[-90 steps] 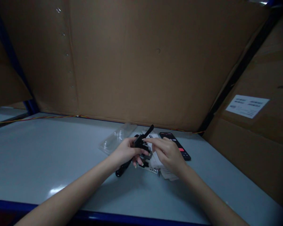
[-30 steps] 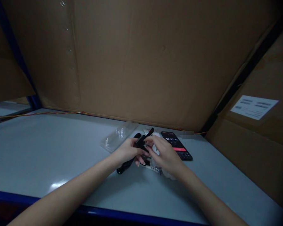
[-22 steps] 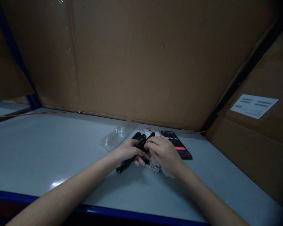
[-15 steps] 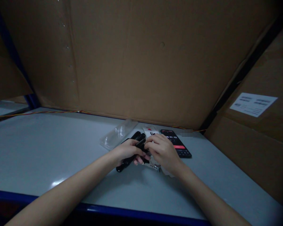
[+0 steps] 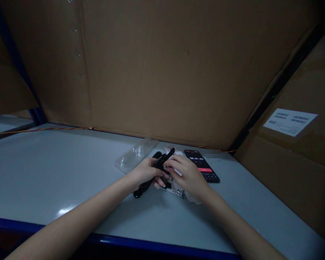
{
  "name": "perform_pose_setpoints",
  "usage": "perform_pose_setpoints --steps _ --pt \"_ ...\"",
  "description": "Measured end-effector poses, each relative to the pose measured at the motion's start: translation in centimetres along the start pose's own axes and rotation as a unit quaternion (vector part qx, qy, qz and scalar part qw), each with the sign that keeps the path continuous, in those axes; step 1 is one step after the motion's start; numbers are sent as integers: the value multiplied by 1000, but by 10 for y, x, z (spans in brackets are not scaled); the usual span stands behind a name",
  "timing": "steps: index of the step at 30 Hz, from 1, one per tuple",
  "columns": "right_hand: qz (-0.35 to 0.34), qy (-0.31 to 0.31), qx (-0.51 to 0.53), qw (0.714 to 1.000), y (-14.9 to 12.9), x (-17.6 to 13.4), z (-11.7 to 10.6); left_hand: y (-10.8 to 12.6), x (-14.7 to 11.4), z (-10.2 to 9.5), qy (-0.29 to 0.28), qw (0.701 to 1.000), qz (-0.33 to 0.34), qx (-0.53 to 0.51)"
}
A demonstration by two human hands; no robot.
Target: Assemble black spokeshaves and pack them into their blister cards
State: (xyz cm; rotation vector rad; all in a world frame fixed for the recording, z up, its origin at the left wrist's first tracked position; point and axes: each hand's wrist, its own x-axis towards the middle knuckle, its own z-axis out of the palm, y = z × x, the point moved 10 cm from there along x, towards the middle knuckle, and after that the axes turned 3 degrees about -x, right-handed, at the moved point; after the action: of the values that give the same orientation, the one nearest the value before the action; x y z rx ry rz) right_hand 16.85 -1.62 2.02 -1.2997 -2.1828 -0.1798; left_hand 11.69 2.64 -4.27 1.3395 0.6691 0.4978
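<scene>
My left hand [image 5: 146, 171] is closed around a slim black bar-like part [image 5: 166, 156], which slants up to the right above the table. Its exact kind is not clear. My right hand [image 5: 186, 175] meets it from the right, thumb and fingertips pinched together against its side; whatever small piece lies between them is hidden. Beneath my left hand lies another long black part [image 5: 141, 192], its rounded end showing toward me. A crumpled clear bag with small metal pieces [image 5: 181, 191] is partly covered by my right hand.
A clear plastic sleeve [image 5: 135, 155] lies behind my left hand. Right of my right hand is a black phone [image 5: 196, 154] showing a timer. A printed white paper [image 5: 176, 148] lies between them. Cardboard [image 5: 151, 72] walls the table [image 5: 70, 169], with wires [image 5: 62, 128] along its back edge.
The black bar-like part in my left hand has tipped, its far end now rising up to the right. My right fingertips have shifted slightly down and left along it.
</scene>
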Motion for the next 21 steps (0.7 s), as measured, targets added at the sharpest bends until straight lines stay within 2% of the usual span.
perform_pose_setpoints --steps 7,13,15,17,21 --pt "0 1 96 995 -3 0 1 -2 0 -3 6 1000 -2 12" --pt "-17 29 59 998 -8 0 -11 -5 2 -3 -3 1000 -8 -5" --pt "14 48 41 998 3 0 -20 -4 2 -4 -1 1000 -9 -14" --pt "75 38 28 996 25 -2 -21 -1 2 -6 5 1000 -2 -22" --pt "178 -80 23 981 63 -12 10 2 4 -15 31 999 9 -37"
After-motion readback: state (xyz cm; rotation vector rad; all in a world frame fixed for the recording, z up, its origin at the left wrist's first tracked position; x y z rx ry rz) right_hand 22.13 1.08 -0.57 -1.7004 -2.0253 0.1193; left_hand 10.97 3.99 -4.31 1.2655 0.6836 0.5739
